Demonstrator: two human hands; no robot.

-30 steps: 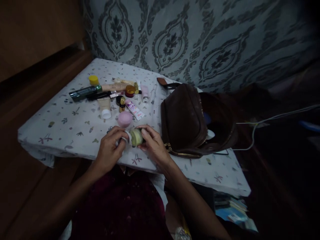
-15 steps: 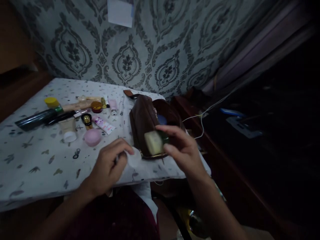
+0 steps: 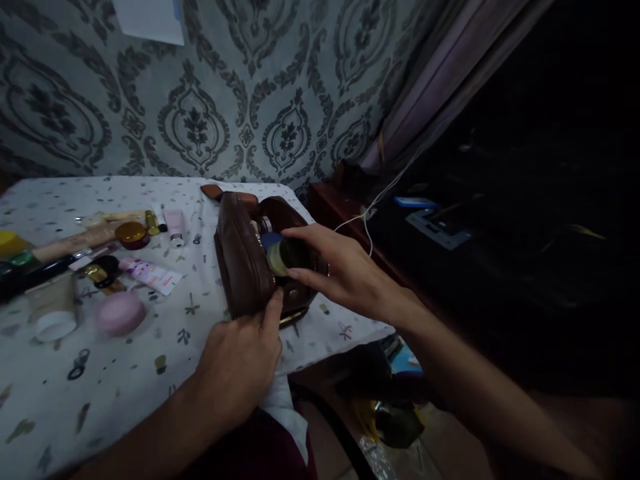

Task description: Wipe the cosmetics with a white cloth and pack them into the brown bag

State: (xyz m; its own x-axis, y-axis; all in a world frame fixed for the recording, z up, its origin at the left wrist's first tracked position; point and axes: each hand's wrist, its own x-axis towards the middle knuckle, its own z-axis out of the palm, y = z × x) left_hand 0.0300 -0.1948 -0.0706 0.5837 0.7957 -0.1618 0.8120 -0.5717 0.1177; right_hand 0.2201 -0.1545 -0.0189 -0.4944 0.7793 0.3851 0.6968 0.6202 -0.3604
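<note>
My right hand [image 3: 345, 270] grips a small green jar [image 3: 285, 257] with a pale lid and holds it over the open mouth of a brown leather pouch [image 3: 243, 260]. My left hand [image 3: 243, 363] is closed, its thumb pressed against the pouch's near edge by the gold zip; whether it holds anything is hidden. The pouch stands on a white patterned tablecloth [image 3: 125, 373].
Cosmetics lie at the left: a pink round case [image 3: 121, 313], a pink tube [image 3: 150, 273], a gold-capped jar [image 3: 131, 235], a white-capped tube [image 3: 53, 310], dark pencils. Patterned wallpaper stands behind. A dark side surface at the right carries a white cable [image 3: 380, 197].
The view swung to the right. My right hand carried the green jar from the table's front edge up to the pouch mouth. My left hand moved onto the pouch's edge.
</note>
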